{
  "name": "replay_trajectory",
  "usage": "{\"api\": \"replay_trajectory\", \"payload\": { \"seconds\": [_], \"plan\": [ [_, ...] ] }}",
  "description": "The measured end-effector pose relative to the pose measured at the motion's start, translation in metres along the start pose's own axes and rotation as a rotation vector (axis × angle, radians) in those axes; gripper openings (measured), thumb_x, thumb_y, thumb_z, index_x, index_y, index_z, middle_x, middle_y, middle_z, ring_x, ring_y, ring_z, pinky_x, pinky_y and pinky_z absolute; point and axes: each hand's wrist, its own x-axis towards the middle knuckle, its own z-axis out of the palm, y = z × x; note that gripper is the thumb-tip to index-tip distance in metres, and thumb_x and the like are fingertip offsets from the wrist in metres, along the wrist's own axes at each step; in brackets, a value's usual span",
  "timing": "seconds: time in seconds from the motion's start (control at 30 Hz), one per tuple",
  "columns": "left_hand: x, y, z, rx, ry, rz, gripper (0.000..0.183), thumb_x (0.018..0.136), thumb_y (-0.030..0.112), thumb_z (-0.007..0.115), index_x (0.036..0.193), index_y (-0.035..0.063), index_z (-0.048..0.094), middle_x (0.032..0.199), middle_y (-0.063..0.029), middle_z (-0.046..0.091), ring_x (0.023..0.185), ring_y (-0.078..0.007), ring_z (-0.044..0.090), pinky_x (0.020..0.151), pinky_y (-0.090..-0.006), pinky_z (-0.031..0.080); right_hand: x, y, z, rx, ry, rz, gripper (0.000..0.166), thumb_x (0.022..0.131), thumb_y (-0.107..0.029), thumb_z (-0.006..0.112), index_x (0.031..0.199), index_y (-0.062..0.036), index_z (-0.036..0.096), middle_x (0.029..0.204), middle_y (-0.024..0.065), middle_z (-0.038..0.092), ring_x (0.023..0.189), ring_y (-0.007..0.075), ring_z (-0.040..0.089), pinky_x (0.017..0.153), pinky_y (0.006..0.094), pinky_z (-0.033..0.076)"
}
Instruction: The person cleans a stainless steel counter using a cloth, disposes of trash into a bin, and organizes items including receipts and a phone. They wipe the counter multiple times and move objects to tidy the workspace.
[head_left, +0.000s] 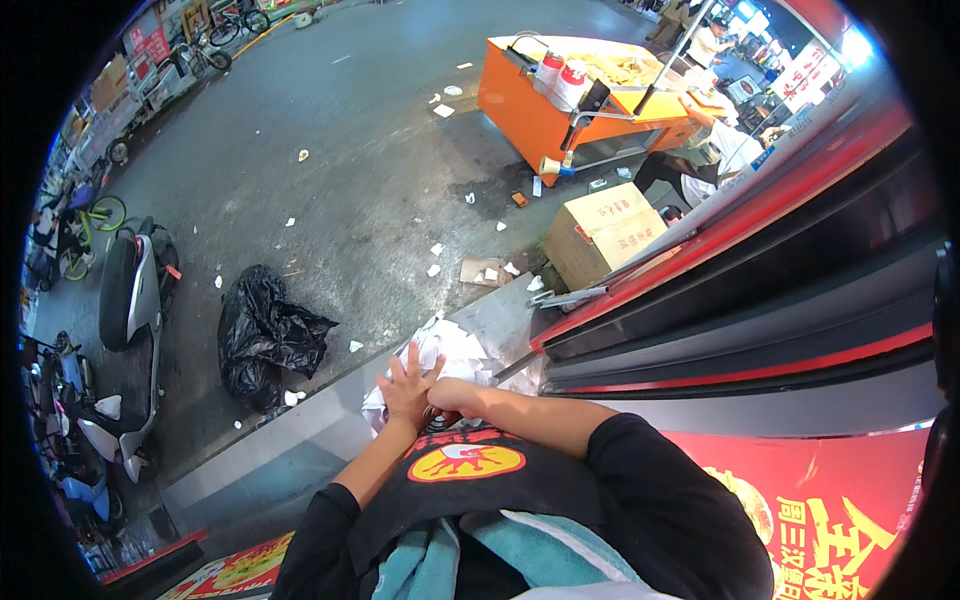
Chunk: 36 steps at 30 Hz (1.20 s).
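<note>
My left hand (407, 386) is spread, fingers apart, against a heap of crumpled white paper (461, 349) just in front of me. Beside it, my right hand (452, 396) is curled into a fist, its wrist bent inward; what it may be gripping is hidden. Under the two hands a small shiny ringed object (439, 418) shows in part, too covered to name. The paper lies at the edge of a pale step (322, 431), above the pavement. I wear a black apron (480, 487) with a round yellow emblem, and a teal towel (555, 551) hangs over it.
A black plastic bag (262, 337) lies on the littered pavement (360, 225). Left of it stands a scooter (131, 300). Ahead are a cardboard box (600, 232) and an orange food cart (517, 112), with a person (731, 154) beside it. A red-edged door frame (720, 240) runs along my right.
</note>
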Motion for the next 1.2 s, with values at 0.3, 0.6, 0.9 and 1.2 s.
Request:
{"api": "replay_trajectory", "payload": {
  "seconds": [0.3, 0.6, 0.9, 1.2],
  "plan": [
    [0.037, 0.029, -0.026, -0.111, -0.410, -0.191, 0.035, 0.081, 0.032, 0.042, 0.114, 0.0455, 0.044, 0.122, -0.0100, 0.038, 0.090, -0.0322, 0.045, 0.066, -0.0463, 0.039, -0.016, 0.005, -0.032, -0.760, 0.048, -0.168, 0.028, 0.071, -0.019, 0.045, 0.081, 0.0011, 0.063, 0.086, 0.0205, 0.061, 0.077, 0.0337, 0.060, 0.070, 0.0428, 0.046],
    [0.029, 0.068, -0.016, -0.317, -0.480, -0.240, 0.044, 0.079, 0.033, 0.048, 0.120, 0.0436, 0.037, 0.115, -0.0105, 0.039, 0.090, -0.0299, 0.047, 0.067, -0.0491, 0.041, -0.009, 0.054, -0.057, -0.657, -0.157, -0.158, 0.024, 0.076, -0.015, 0.044, 0.076, 0.0008, 0.062, 0.071, 0.0150, 0.060, 0.061, 0.0263, 0.057, 0.053, 0.0371, 0.045],
    [0.028, 0.081, -0.017, -0.327, -0.658, -0.265, 0.043, 0.080, 0.029, 0.045, 0.120, 0.0426, 0.039, 0.120, -0.0111, 0.038, 0.091, -0.0296, 0.046, 0.070, -0.0500, 0.038, -0.028, 0.038, -0.065, -0.915, -0.232, -0.054, 0.040, 0.070, -0.034, 0.049, 0.087, -0.0002, 0.063, 0.090, 0.0211, 0.060, 0.080, 0.0314, 0.059, 0.070, 0.0385, 0.045],
    [0.024, 0.087, -0.001, -0.319, -0.626, -0.242, 0.044, 0.080, 0.025, 0.045, 0.120, 0.0436, 0.038, 0.115, -0.0080, 0.040, 0.090, -0.0268, 0.047, 0.069, -0.0469, 0.041, -0.008, 0.098, -0.065, 0.910, -0.159, 0.546, 0.022, 0.077, -0.014, 0.043, 0.058, -0.0059, 0.051, 0.052, 0.0034, 0.048, 0.043, 0.0132, 0.044, 0.040, 0.0249, 0.036]
  ]
}}
